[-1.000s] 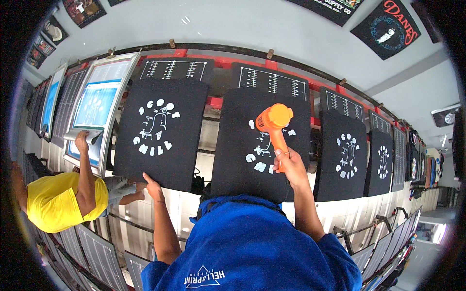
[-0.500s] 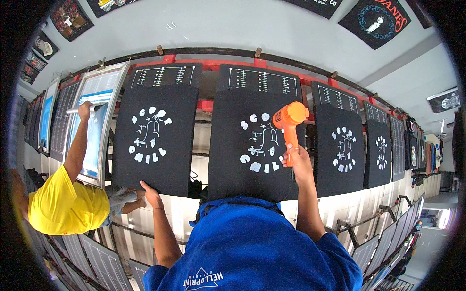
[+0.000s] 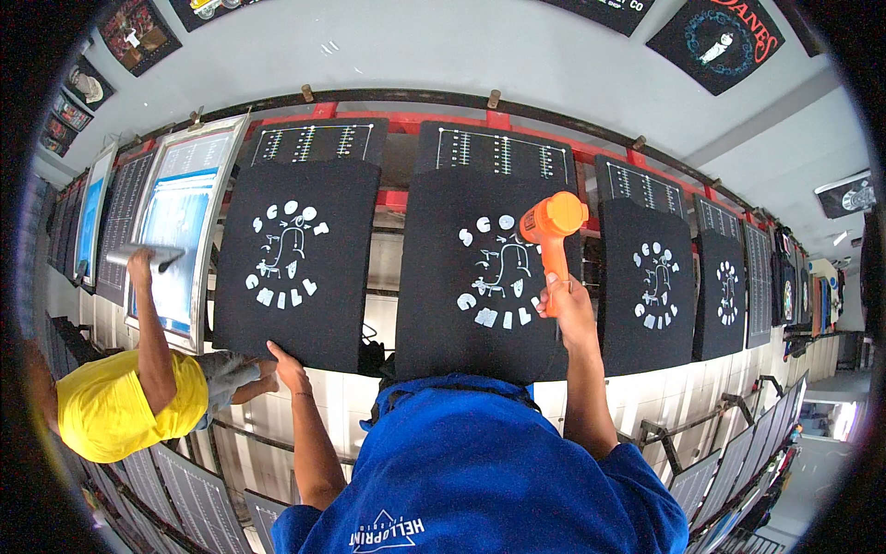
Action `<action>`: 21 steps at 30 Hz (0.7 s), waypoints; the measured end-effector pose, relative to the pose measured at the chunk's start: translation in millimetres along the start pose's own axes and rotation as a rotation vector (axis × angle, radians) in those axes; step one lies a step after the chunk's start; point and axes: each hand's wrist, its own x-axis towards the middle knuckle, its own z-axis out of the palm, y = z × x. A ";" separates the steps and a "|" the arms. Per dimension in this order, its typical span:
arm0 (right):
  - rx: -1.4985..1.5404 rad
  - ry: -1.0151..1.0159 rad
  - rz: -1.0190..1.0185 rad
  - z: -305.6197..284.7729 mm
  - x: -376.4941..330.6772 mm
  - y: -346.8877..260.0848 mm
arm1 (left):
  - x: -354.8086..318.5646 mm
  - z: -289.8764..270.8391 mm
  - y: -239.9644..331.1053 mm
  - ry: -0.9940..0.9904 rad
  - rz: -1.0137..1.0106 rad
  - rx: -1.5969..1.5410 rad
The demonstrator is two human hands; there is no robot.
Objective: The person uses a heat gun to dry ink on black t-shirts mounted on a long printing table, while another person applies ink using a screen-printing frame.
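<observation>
My right hand (image 3: 569, 307) is wrapped around the handle of an orange heat gun (image 3: 553, 225). The gun is held over the right part of a black T-shirt (image 3: 429, 249) with a white scooter print, stretched on a board before me; it hides some of the print. To the left, a second black T-shirt (image 3: 231, 309) with the same print covers another board. At that board's near edge is my left hand (image 3: 290, 371), one digit on top and the other fingers mostly hidden, apparently gripping the edge.
On the left, a co-worker in a yellow shirt (image 3: 129, 406) holds a squeegee (image 3: 148, 255) over a framed screen (image 3: 218, 198) with blue areas. More printed black shirts (image 3: 637, 319) lie on boards to the right. A dark rail (image 3: 406, 96) runs behind the boards.
The co-worker's hand and squeegee have moved toward the near left over the screen. My hands and the heat gun have hardly moved.
</observation>
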 end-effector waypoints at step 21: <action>0.056 -0.112 0.023 -11.6 -4.9 -4.8 | -2.8 21.2 9.9 0.282 -0.177 0.175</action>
